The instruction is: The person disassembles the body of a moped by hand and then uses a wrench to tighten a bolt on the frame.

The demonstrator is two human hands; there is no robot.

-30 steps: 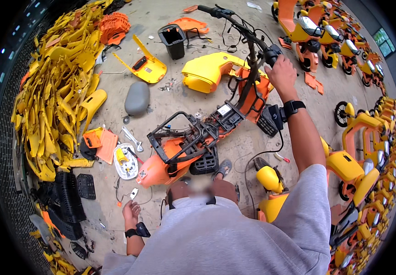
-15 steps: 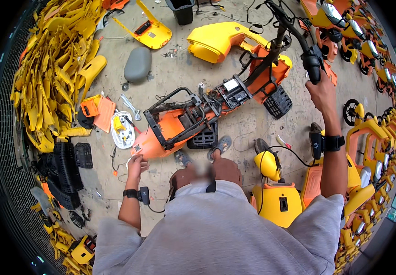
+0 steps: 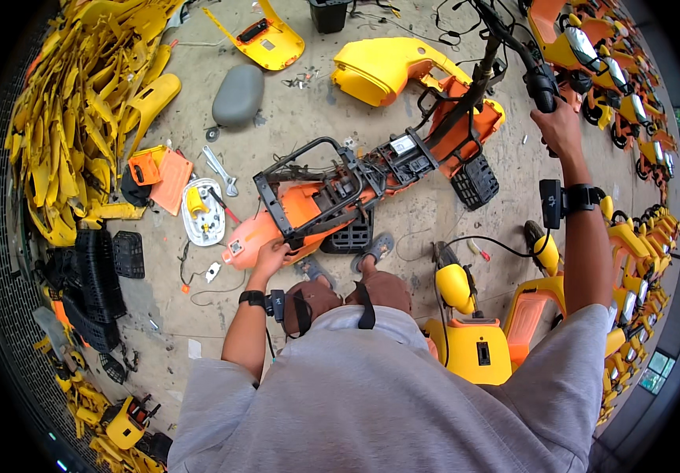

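Note:
My right hand (image 3: pixel 561 128) is closed on the handlebar grip (image 3: pixel 542 88) of a partly stripped scooter (image 3: pixel 405 158) lying across the floor in front of me. My left hand (image 3: pixel 271 258) has its fingers curled at the rear end of the black tubular frame (image 3: pixel 274 205), against the orange rear body (image 3: pixel 247 236); its fingertips are partly hidden. The scooter has exposed frame parts, orange panels and a black footboard (image 3: pixel 474 183). A wrench (image 3: pixel 222 173) and a white oval panel (image 3: pixel 203 221) with a yellow piece lie left of its rear.
A heap of yellow panels (image 3: pixel 64 134) and black plastic parts (image 3: pixel 100 276) fills the left. A grey seat (image 3: pixel 237 94), yellow covers (image 3: pixel 371 69) and a black bin (image 3: pixel 328 14) lie ahead. Rows of yellow and orange scooters (image 3: pixel 639 260) stand at right, one (image 3: pixel 474 351) close beside me.
My left hand has risen and moved right onto the scooter's rear. My right hand, still on the grip, has shifted right with the handlebar.

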